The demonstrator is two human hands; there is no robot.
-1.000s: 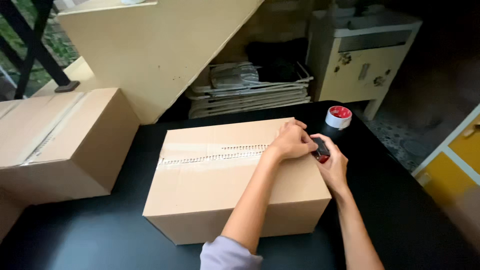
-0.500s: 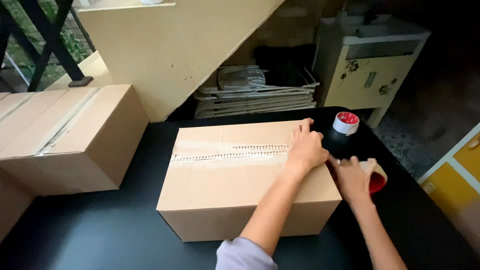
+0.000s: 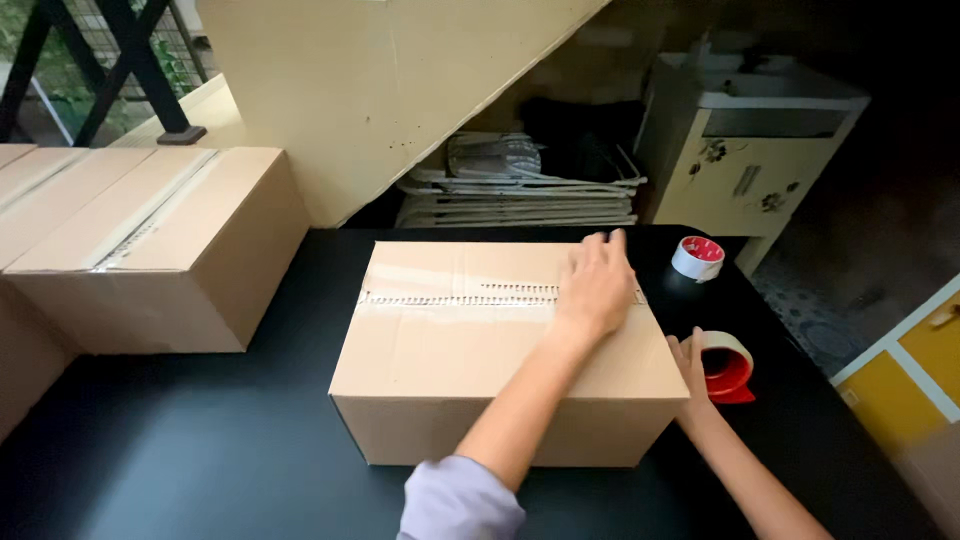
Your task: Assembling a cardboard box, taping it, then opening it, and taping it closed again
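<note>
1. Brown cardboard box (image 3: 500, 350), rectangular, centre of black table (image 3: 200, 470); top seam sealed with clear tape.
2. Second brown cardboard box (image 3: 150, 250), left of the first, well apart; top seam taped likewise.

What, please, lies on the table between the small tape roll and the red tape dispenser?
In the head view, only bare black table lies between the small tape roll and the red tape dispenser, which the right hand touches.

Right hand's (image 3: 690, 365) fingers behind red tape dispenser (image 3: 728, 362).
</note>
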